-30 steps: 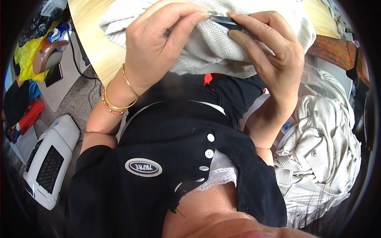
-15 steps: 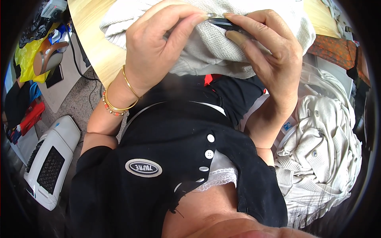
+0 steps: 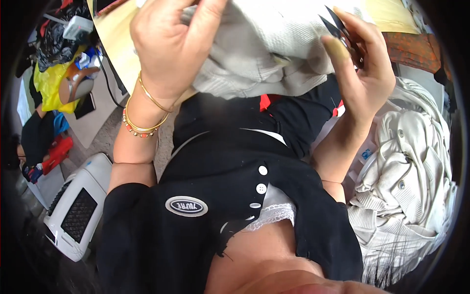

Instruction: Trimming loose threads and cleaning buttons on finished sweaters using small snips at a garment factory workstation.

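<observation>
Left hand (image 3: 171, 44) up at the near edge of the bench (image 3: 115, 36), grip clamped on a bunched fold of pale grey knit cloth (image 3: 264, 54); fingers curled over the top of the fold, thumb side hidden behind it. Gold bangle and a beaded bracelet (image 3: 142, 125) on that wrist.

Right hand (image 3: 362, 73) just right of the cloth, grip closed on small dark thread snips (image 3: 340, 29). Blades pointing up and left, apart at the tips, close to the cloth's right edge; contact with the fabric cannot be told. Thumb extended toward the cloth, long yellowish nail showing.

Cloth hanging off the bench's near edge, held up between both hands, lower hem draped over a black garment (image 3: 235, 161) on the lap. Rest of the cloth spread back across the light wooden bench top. Small dark tag or loop visible on the cloth's front near the right hand, too small to identify.

Black garment: white buttons in a short row, oval patch, strip of white lace below. Bit of red showing under the cloth's hem.

Right of the lap: heap of cream ribbed garments (image 3: 406, 181), buttons visible, well apart from the hands. Rust-coloured patterned fabric (image 3: 411, 49) beyond the right hand.

Left on the floor: white heater with black grille (image 3: 78, 215), yellow bag (image 3: 49, 83), black cable running along the bench's left edge, assorted clutter.
</observation>
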A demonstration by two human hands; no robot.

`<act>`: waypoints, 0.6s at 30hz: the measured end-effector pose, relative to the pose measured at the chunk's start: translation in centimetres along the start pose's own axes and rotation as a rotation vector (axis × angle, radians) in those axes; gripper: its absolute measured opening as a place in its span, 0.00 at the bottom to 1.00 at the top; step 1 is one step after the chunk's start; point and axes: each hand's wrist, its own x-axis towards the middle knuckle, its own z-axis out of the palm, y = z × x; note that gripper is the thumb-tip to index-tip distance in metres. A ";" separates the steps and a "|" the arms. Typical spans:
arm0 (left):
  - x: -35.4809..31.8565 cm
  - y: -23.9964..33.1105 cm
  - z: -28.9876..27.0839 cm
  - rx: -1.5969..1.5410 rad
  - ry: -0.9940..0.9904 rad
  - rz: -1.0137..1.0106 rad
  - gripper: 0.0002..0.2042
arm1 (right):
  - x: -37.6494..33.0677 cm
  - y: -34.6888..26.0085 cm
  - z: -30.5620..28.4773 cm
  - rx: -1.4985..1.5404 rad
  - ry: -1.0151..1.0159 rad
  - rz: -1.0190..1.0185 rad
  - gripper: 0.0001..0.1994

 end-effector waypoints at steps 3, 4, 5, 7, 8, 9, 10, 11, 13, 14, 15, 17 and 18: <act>3.8 3.7 2.7 1.188 -0.305 -0.297 0.03 | -1.2 2.1 -1.2 -0.012 0.133 -0.051 0.25; 4.7 2.9 2.9 1.185 -0.338 -0.229 0.03 | -1.5 2.0 -1.4 -0.064 0.181 -0.056 0.24; 5.1 2.5 3.2 1.161 -0.304 -0.172 0.04 | -1.7 1.9 -1.2 -0.068 0.192 -0.103 0.26; 6.5 1.7 2.7 1.089 -0.370 -0.181 0.04 | -2.3 2.1 -0.8 -0.041 0.161 -0.085 0.24; 7.1 0.9 3.3 1.117 -0.364 -0.205 0.05 | -2.4 2.1 -0.5 -0.005 0.162 -0.069 0.24; 7.8 0.1 2.9 1.095 -0.380 -0.213 0.05 | -2.4 2.2 -0.4 -0.020 0.172 -0.033 0.24; 8.4 -1.1 2.2 1.073 -0.396 -0.223 0.06 | -2.3 2.5 -0.2 -0.035 0.182 0.003 0.23; 8.8 -2.3 1.9 1.123 -0.443 -0.135 0.07 | -2.2 3.2 0.1 -0.069 0.221 0.047 0.21; 9.2 -4.3 2.1 1.178 -0.425 -0.269 0.08 | -2.2 5.6 0.4 -0.083 0.251 0.032 0.19; 9.3 -4.9 2.2 1.114 -0.404 -0.543 0.08 | -2.1 6.1 0.4 -0.035 0.255 0.074 0.16; 9.0 -5.0 2.1 1.148 -0.429 -0.606 0.08 | -2.0 6.5 0.4 -0.033 0.276 0.082 0.16; 7.8 -4.3 2.0 1.187 -0.470 -0.669 0.09 | -1.9 7.0 0.5 0.047 0.228 0.144 0.14; 6.9 -4.0 2.1 1.176 -0.470 -0.417 0.10 | -2.0 7.1 0.5 0.136 0.211 0.204 0.12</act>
